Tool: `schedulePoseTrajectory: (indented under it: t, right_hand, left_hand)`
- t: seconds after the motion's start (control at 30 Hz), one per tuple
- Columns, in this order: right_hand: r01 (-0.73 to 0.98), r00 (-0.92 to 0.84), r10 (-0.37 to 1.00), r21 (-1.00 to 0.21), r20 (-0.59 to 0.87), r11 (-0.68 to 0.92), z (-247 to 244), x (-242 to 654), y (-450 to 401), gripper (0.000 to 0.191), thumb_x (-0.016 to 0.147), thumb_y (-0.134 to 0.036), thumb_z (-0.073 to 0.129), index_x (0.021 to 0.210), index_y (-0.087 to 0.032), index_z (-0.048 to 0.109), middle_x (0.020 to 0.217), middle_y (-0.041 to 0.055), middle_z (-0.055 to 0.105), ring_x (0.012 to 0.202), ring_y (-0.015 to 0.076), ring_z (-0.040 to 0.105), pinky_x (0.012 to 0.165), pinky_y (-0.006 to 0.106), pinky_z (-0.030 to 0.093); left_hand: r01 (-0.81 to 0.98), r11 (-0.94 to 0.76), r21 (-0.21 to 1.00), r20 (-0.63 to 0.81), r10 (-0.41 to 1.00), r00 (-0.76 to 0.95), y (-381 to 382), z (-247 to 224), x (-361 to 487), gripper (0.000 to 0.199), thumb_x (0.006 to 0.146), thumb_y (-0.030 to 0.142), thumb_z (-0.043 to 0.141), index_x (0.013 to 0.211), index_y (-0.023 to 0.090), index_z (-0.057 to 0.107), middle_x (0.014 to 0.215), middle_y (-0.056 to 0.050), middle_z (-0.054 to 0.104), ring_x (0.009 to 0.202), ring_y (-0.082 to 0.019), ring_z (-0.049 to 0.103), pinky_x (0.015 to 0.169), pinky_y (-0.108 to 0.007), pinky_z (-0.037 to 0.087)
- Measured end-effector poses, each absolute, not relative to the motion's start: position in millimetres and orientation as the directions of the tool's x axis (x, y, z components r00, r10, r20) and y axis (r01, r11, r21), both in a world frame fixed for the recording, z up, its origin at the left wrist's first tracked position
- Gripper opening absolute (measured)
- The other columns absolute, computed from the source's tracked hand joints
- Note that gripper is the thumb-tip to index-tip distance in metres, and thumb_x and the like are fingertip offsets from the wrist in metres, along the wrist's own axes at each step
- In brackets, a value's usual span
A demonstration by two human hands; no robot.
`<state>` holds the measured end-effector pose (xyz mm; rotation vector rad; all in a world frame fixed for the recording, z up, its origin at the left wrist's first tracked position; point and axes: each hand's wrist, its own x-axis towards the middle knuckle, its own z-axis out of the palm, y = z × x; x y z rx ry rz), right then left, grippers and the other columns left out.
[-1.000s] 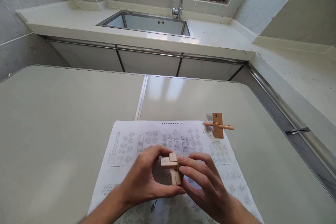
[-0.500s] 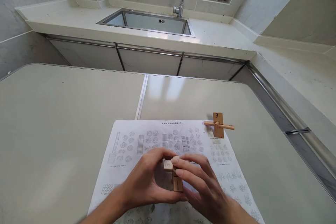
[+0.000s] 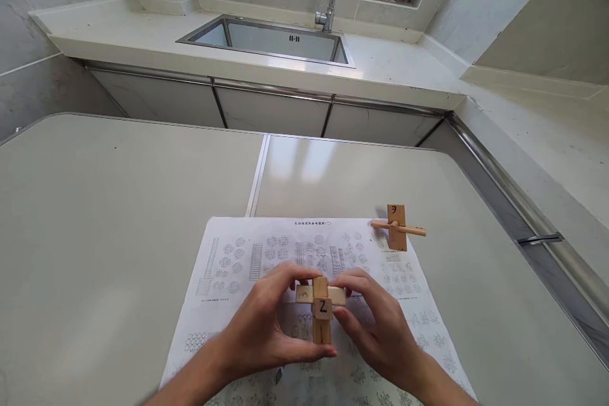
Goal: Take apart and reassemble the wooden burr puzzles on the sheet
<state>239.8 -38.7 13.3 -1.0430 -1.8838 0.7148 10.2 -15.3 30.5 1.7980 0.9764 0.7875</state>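
A wooden interlocking burr puzzle [image 3: 322, 308], cross-shaped with numbered pieces, is held above the printed sheet. Its front end reads "2", and a paler bar marked "3" runs sideways through it. My left hand [image 3: 269, 320] grips the upright piece, index finger at the top and thumb at the bottom. At the right end of the pale bar, my right hand [image 3: 380, 327] has its fingers curled round, thumb beside the "2" end. The sheet [image 3: 257, 330] shows rows of small puzzle diagrams and lies under both hands. Part of it is hidden by them.
A second wooden cross-shaped puzzle [image 3: 397, 228] rests at the sheet's upper right corner, a thin rod through a wider plate. Everything lies on a pale table [image 3: 118, 222] with a seam strip. Beyond stands a counter with a sink [image 3: 266, 41] and a faucet [image 3: 327, 16].
My right hand has drawn back from the puzzle's front to its right side, uncovering the "2" end and the full pale bar. My left hand keeps nearly the same grip.
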Motion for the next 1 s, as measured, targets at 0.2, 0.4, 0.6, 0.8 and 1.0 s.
schedulePoseTrajectory:
  t: [0.2, 0.4, 0.6, 0.8, 1.0]
  right_hand:
    - [0.400, -0.351, 0.873, -0.788, 0.339, 0.468, 12, 240, -41, 0.006, 0.107, -0.029, 0.054, 0.111, -0.025, 0.056, 0.081, 0.0014, 0.067, 0.064, 0.0187, 0.063, 0.058, 0.029, 0.052]
    - [0.346, -0.412, 0.899, -0.887, 0.150, 0.307, 15, 241, -43, 0.024, 0.111, -0.037, 0.044, 0.098, -0.024, 0.058, 0.077, 0.0014, 0.063, 0.064, 0.0183, 0.060, 0.056, 0.028, 0.047]
    - [0.279, -0.430, 0.902, -0.942, 0.051, 0.186, 16, 240, -43, 0.034, 0.112, -0.045, 0.039, 0.089, -0.024, 0.053, 0.073, -0.0010, 0.054, 0.062, 0.0167, 0.050, 0.055, 0.028, 0.040]
    - [0.153, -0.399, 0.914, -0.988, -0.078, -0.018, 22, 239, -42, 0.041, 0.111, -0.053, 0.043, 0.084, -0.024, 0.050, 0.067, -0.0045, 0.044, 0.058, 0.0144, 0.039, 0.055, 0.028, 0.035]
    - [-0.211, -0.282, 0.905, -0.900, -0.317, -0.381, 20, 245, -33, 0.046, 0.106, -0.063, 0.050, 0.088, -0.021, 0.055, 0.063, -0.0071, 0.039, 0.049, 0.0109, 0.038, 0.047, 0.025, 0.031]
  left_hand:
    - [0.272, -0.367, 0.890, 0.174, 0.822, 0.542, -15, 29, 11, 0.077, 0.068, 0.037, 0.101, 0.131, 0.031, 0.059, 0.112, -0.002, 0.074, 0.098, -0.023, 0.072, 0.089, -0.034, 0.058]
    - [0.282, -0.444, 0.851, 0.230, 0.796, 0.559, -16, 33, 12, 0.072, 0.076, 0.022, 0.094, 0.135, 0.033, 0.054, 0.124, -0.003, 0.075, 0.104, -0.023, 0.068, 0.092, -0.035, 0.058]
    - [0.258, -0.517, 0.816, 0.303, 0.763, 0.571, -16, 34, 13, 0.064, 0.085, 0.023, 0.087, 0.138, 0.033, 0.052, 0.132, -0.005, 0.074, 0.114, -0.025, 0.068, 0.100, -0.038, 0.058]
    - [0.291, -0.496, 0.818, 0.273, 0.781, 0.562, -15, 31, 12, 0.080, 0.082, 0.025, 0.091, 0.148, 0.036, 0.046, 0.136, -0.005, 0.070, 0.118, -0.026, 0.066, 0.105, -0.041, 0.055]
    - [0.367, -0.373, 0.852, 0.173, 0.862, 0.476, -17, 24, 9, 0.086, 0.083, 0.029, 0.090, 0.153, 0.038, 0.041, 0.136, -0.006, 0.065, 0.112, -0.026, 0.066, 0.104, -0.044, 0.056]
